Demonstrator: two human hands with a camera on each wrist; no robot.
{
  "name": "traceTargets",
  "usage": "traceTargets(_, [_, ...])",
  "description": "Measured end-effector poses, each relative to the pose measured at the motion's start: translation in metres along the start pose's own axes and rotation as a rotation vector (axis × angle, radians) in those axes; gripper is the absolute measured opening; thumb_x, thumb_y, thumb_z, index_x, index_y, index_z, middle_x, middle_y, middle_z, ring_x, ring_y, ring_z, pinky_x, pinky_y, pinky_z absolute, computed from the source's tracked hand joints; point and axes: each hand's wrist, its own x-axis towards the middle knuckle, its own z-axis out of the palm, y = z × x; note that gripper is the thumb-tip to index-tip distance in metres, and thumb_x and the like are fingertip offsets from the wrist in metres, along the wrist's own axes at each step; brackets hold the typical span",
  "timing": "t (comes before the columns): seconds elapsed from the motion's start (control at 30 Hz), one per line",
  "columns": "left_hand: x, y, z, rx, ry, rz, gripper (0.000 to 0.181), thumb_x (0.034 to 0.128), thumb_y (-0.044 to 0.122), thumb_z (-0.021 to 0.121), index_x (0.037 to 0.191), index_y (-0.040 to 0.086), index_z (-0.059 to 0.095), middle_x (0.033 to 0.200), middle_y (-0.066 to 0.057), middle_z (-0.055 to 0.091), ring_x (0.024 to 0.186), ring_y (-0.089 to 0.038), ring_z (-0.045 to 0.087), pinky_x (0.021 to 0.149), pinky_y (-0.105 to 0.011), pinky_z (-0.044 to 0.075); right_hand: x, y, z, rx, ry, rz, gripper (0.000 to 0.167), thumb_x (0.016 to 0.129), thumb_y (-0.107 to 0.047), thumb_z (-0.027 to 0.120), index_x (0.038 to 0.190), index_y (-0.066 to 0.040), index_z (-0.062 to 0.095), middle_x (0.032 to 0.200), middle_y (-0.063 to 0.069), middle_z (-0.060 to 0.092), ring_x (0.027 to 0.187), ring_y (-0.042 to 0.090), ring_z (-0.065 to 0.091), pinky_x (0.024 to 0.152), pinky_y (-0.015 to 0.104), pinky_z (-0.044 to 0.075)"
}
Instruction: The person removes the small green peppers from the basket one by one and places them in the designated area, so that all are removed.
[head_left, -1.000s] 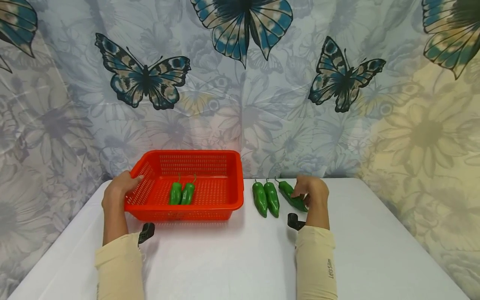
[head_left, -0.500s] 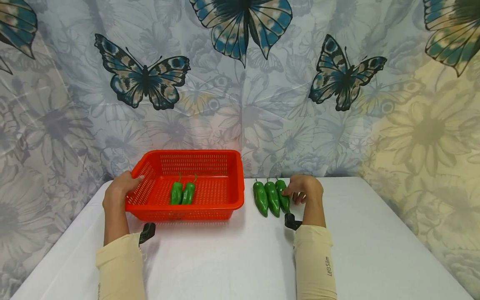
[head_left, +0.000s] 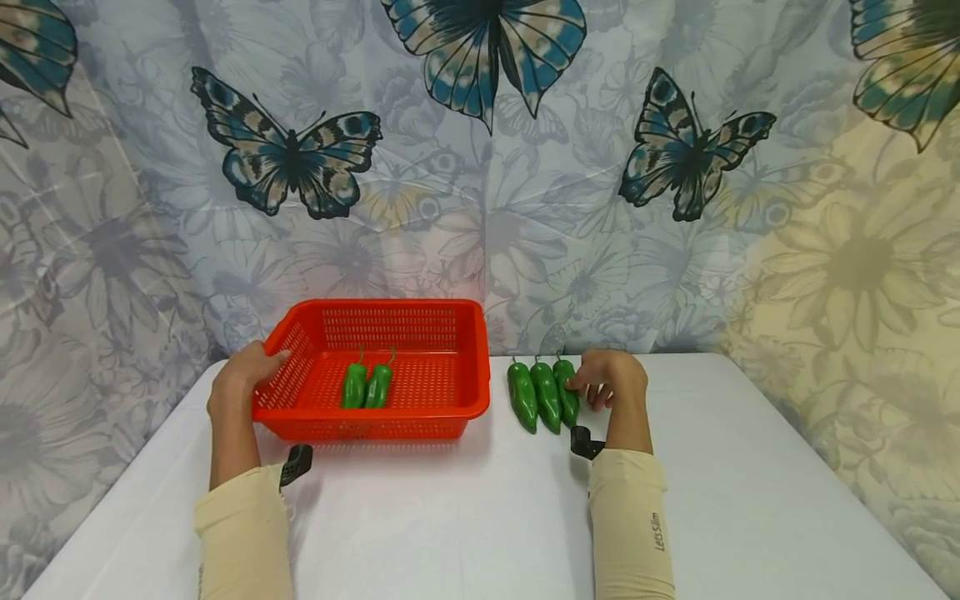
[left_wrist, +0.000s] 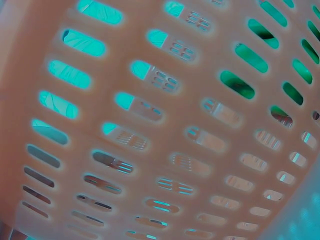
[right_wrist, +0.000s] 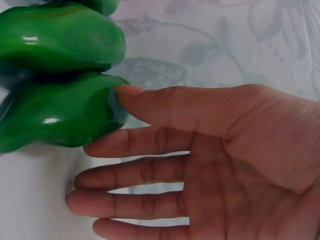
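Note:
My left hand (head_left: 242, 382) grips the left rim of a red slotted basket (head_left: 375, 414); the basket wall (left_wrist: 82, 145) fills the left wrist view, hiding that hand. Two green peppers (head_left: 354, 387) lie side by side in the basket. Right of it, three more stand out on the white table in a row: a left one (head_left: 522, 397), a middle one (head_left: 547, 397) and a right one (head_left: 568, 402). My right hand (head_left: 617, 379) touches the right pepper; in the right wrist view the thumb (right_wrist: 155, 102) rests on its end, with the other fingers extended and spread.
The white table (head_left: 450, 517) reaches up to a butterfly-patterned cloth (head_left: 555, 208) hanging behind. Black devices sit at both wrists, the left one (head_left: 296, 464) below the basket and the right one (head_left: 585, 442) just below the right pepper.
The right pepper, slanted before, has moved left and straightened beside the middle one. My right hand has shifted left with it. My left hand still grips the basket.

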Motion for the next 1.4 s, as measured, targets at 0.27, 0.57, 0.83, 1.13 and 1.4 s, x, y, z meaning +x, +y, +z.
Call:
traceTargets(0.27, [0.003,-0.003,0.000,-0.011,0.001,-0.008,0.072,0.1096,0.041,0.042,0.155,-0.011,0.023,0.126,-0.032,0.056,0.093,-0.033,0.073,0.075,-0.045,0.067,-0.002,0.000,-0.001,-0.009,0.009,0.022,0.039,0.101,-0.030,0.061,0.117,0.005,0.070,0.109,0.023,0.075,0.095,0.033,0.077,0.078,0.037,0.063])
traceTargets(0.57, [0.001,-0.003,0.001,-0.016,-0.002,0.000,0.073,0.1094,0.042,0.042,0.156,-0.011,0.021,0.130,-0.032,0.055,0.097,-0.035,0.073,0.077,-0.046,0.067,-0.003,0.000,-0.004,-0.016,0.028,0.022,0.043,0.102,-0.029,0.056,0.124,0.005,0.068,0.111,0.024,0.073,0.094,0.032,0.076,0.073,0.033,0.060])
traceTargets(0.83, [0.000,-0.002,0.001,-0.008,-0.002,0.001,0.073,0.1094,0.043,0.041,0.156,-0.010,0.021,0.130,-0.032,0.054,0.099,-0.036,0.071,0.078,-0.046,0.067,-0.020,-0.016,-0.013,-0.038,0.144,-0.055,0.049,0.105,-0.031,0.056,0.137,0.006,0.055,0.124,0.024,0.062,0.097,0.032,0.067,0.076,0.032,0.053])
traceTargets(1.13, [0.001,-0.001,0.000,0.006,-0.001,-0.004,0.073,0.1094,0.043,0.041,0.157,-0.010,0.021,0.130,-0.031,0.054,0.099,-0.036,0.071,0.078,-0.046,0.067,-0.036,-0.063,-0.009,-0.146,0.277,-0.356,0.040,0.107,-0.028,0.055,0.135,-0.001,0.057,0.132,0.021,0.064,0.114,0.035,0.064,0.098,0.050,0.054])
traceTargets(1.4, [0.002,-0.001,0.000,-0.005,0.007,-0.013,0.073,0.1093,0.042,0.043,0.156,-0.010,0.023,0.128,-0.031,0.056,0.095,-0.034,0.073,0.077,-0.045,0.067,-0.024,-0.118,0.018,-0.161,0.341,-0.642,0.032,0.105,-0.018,0.060,0.131,0.001,0.059,0.113,0.017,0.068,0.097,0.028,0.063,0.086,0.039,0.058])
